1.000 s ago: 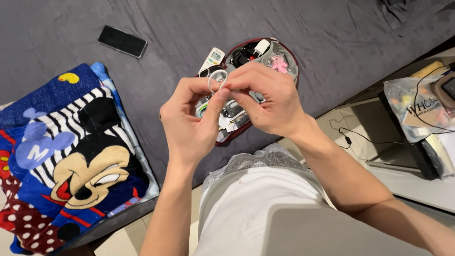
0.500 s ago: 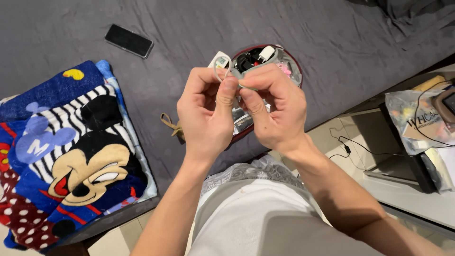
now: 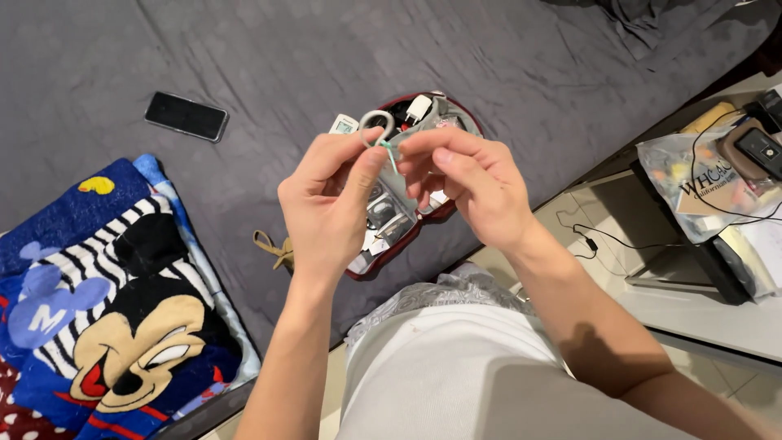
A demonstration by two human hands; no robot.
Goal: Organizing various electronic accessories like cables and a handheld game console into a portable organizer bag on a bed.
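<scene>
Both hands meet above the open pouch [image 3: 407, 220] on the grey bed [image 3: 244, 57]. The left hand [image 3: 326, 208] is closed, pinching a small coiled white cable [image 3: 376, 122] between thumb and forefinger, and the right hand [image 3: 464, 183] pinches a thin green twist tie [image 3: 389, 151] at the coil's base. Half a second ago the fingers covered the tie and hid most of the pouch; now the hands sit a little lower, the coil is rounder and the green tie shows. The phone [image 3: 186, 116] lies well apart on the bed, beside the cartoon blanket [image 3: 106, 318].
</scene>
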